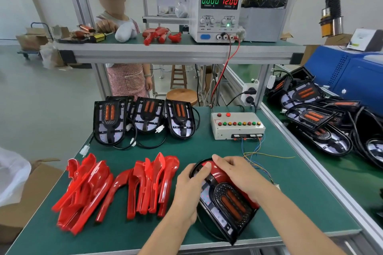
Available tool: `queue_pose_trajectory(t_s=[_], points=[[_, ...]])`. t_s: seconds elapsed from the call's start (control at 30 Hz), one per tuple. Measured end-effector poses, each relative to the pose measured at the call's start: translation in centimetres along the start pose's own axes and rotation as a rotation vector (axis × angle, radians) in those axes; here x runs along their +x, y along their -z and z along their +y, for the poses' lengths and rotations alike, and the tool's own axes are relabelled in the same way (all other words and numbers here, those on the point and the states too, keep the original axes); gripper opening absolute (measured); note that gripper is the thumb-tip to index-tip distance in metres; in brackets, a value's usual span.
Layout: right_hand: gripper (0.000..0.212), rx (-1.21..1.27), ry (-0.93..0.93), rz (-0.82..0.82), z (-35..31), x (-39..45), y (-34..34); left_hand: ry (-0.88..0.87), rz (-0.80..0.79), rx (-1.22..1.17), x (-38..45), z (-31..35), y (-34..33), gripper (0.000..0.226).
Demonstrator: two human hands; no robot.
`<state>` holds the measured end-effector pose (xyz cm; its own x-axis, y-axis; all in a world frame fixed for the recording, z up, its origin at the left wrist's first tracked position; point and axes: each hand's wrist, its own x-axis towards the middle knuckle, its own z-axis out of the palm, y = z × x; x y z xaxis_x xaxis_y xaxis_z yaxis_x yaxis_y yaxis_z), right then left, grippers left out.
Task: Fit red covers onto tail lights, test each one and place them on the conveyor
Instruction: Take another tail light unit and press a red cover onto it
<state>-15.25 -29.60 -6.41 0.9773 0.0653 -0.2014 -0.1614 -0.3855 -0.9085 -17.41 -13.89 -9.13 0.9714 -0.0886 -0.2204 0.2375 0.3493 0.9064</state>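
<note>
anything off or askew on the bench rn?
Nothing damaged or spilled. Loose red plastic covers lie in untidy overlapping heaps on the green bench mat, and thin coloured wires trail loose from the white button test box towards the black tail light being worked on.

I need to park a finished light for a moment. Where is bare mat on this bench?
Bare mat lies right of the hands, below the button box, crossed by thin wires. A strip runs between the uncovered tail lights and red covers. The left is crowded.
</note>
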Motion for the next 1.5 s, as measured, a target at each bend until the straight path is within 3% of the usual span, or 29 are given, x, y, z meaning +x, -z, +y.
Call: queue_pose_trajectory(t_s=[0.4,0.7,1.03,1.2,1.3,1.5], points=[[0.037,0.184,-0.078,-0.049,-0.1,0.3,1.0,0.080,0.013,-0.006,1.3,1.5,-1.8,0.021],[0.046,0.252,-0.097,-0.037,0.0,0.3,0.9,0.061,0.035,-0.016,1.3,1.6,-2.2,0.020],[0.039,0.308,-0.170,-0.118,-0.5,0.3,1.3,0.056,0.017,0.004,1.2,1.7,-2.0,0.023],[0.041,0.281,-0.140,-0.071,-0.6,0.2,1.1,0.014,0.037,0.018,1.4,1.5,-2.1,0.029],[0.040,0.323,-0.167,-0.098,-0.7,0.1,1.3,0.057,0.036,-0.003,1.5,1.6,-2.1,0.019],[0.036,0.334,-0.143,-0.078,-0.5,0.0,1.6,0.132,0.040,-0.057,1.6,2.2,-2.5,0.022]])
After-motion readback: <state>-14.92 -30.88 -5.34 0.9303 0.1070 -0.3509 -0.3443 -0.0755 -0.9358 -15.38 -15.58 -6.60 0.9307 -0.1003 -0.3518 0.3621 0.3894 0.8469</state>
